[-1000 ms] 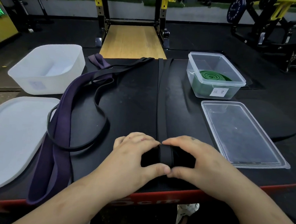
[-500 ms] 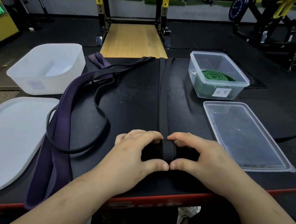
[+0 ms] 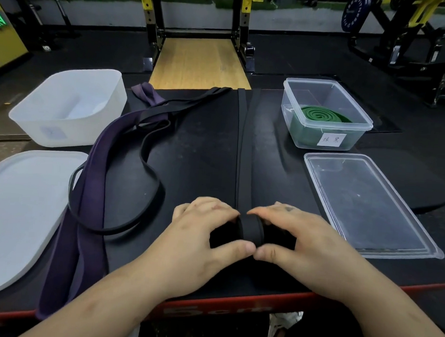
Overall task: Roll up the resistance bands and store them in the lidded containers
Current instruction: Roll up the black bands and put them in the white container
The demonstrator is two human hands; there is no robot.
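Note:
A black resistance band (image 3: 246, 143) runs straight down the middle of the black table and ends in a tight roll (image 3: 250, 230) near the front edge. My left hand (image 3: 202, 234) grips the roll's left side and my right hand (image 3: 297, 239) grips its right side, thumbs meeting in front. A wide purple band (image 3: 92, 177) and a thin black loop band (image 3: 149, 169) lie loose to the left. A clear container (image 3: 346, 138) at the back right holds a rolled green band (image 3: 322, 115); its clear lid (image 3: 369, 204) lies in front of it.
A white frosted container (image 3: 64, 108) stands at the back left, with its white lid (image 3: 15, 209) lying flat in front of it. The table's red front edge (image 3: 222, 305) is close to my wrists. Gym racks and a wooden platform stand behind the table.
Both hands have rolled the black band a little farther away from me, so the roll sits slightly farther from the front edge. Everything else lies where it was.

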